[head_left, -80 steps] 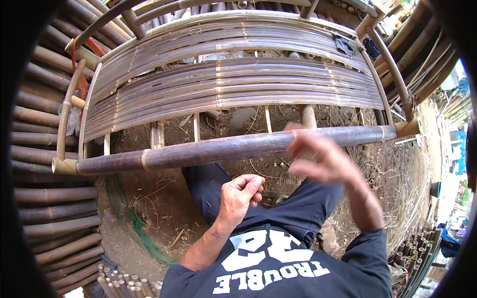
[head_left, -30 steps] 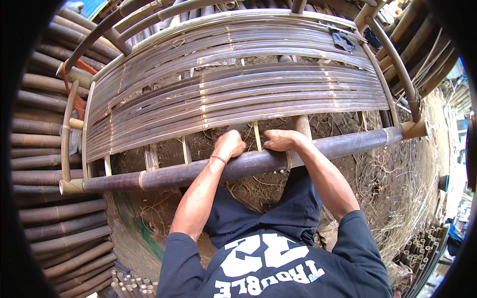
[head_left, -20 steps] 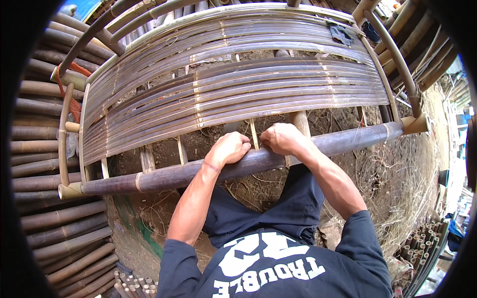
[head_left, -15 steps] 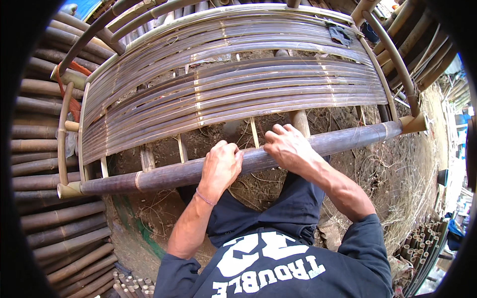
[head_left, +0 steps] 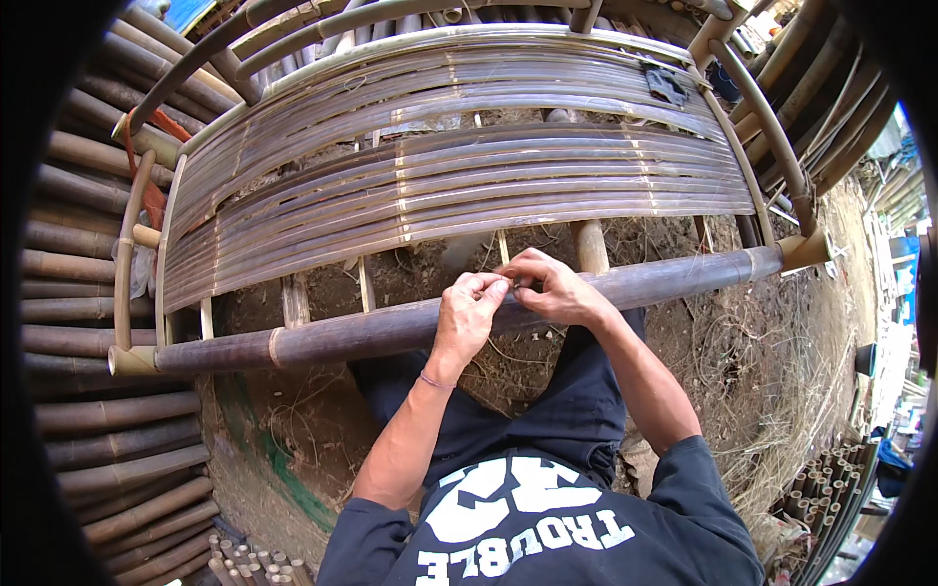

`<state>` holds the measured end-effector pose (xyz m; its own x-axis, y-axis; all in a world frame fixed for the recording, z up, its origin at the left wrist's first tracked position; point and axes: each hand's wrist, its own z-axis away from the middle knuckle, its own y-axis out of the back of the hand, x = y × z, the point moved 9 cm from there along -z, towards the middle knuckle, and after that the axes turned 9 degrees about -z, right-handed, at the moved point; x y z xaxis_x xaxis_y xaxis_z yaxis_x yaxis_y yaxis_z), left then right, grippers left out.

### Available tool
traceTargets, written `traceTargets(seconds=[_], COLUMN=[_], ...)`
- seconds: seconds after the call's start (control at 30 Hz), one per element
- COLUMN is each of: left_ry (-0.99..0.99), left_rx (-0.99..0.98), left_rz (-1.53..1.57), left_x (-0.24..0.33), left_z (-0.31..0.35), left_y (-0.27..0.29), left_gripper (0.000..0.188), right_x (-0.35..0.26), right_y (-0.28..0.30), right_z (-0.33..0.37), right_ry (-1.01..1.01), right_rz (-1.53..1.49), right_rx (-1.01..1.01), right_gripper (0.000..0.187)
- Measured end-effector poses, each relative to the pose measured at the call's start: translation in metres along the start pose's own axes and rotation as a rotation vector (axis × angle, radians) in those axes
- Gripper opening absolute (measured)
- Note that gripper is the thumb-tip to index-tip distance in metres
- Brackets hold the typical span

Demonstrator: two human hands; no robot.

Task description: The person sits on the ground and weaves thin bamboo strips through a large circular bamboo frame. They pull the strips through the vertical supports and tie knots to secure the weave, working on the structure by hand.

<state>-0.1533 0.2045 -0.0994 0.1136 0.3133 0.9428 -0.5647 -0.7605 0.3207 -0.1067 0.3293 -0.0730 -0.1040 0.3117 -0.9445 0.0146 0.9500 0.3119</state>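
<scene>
My left hand [head_left: 466, 317] and my right hand [head_left: 553, 290] meet above the thick dark bamboo pole [head_left: 362, 334] at the front of a bamboo bench frame. Fingertips on both sides are pinched together and nearly touch. Whatever they hold is too small to name; a tiny dark bit shows between them. Beyond the pole lies the bench's seat of split bamboo slats [head_left: 469, 200], bound across by pale lashing lines. Between slats and pole is a gap, crossed by several supports, among them a thick bamboo crosspiece [head_left: 589, 246].
Bamboo poles [head_left: 117, 418] are stacked along the left. A dark crumpled cloth [head_left: 667, 86] lies on the far right slats. Curved bamboo armrests [head_left: 772, 117] rise at the ends. Cut bamboo pieces [head_left: 826, 488] stand at lower right. Dry fibres litter the ground [head_left: 723, 342].
My hands have come together from apart on the pole, the left moving right and the right moving slightly left. Their fingertips now pinch close to each other. The view has shifted slightly.
</scene>
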Motion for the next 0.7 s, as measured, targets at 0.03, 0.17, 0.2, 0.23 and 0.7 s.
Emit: traceTargets(seconds=[0.03, 0.17, 0.2, 0.23, 0.7], left_ry=[-0.007, -0.028, 0.018, 0.064, 0.149], left_rx=[0.004, 0.096, 0.111, 0.127, -0.178], left_rz=[0.000, -0.316, -0.276, -0.234, 0.034], left_x=[-0.001, 0.013, 0.010, 0.007, -0.006], left_z=[-0.001, -0.002, -0.003, -0.005, -0.011], left_y=[0.002, 0.010, 0.011, 0.012, -0.010], left_gripper=[0.023, 0.019, 0.017, 0.015, 0.021], right_x=[0.003, -0.001, -0.005, -0.010, 0.004], right_y=[-0.001, 0.003, 0.005, 0.007, 0.007], right_z=[0.001, 0.007, 0.009, 0.011, 0.030], right_ry=[-0.014, -0.021, 0.009, 0.039, -0.104], right_rz=[0.037, 0.130, 0.148, 0.167, -0.349], right_rx=[0.013, 0.137, 0.182, 0.227, 0.188], right_gripper=[0.022, 0.013, 0.012, 0.011, 0.065])
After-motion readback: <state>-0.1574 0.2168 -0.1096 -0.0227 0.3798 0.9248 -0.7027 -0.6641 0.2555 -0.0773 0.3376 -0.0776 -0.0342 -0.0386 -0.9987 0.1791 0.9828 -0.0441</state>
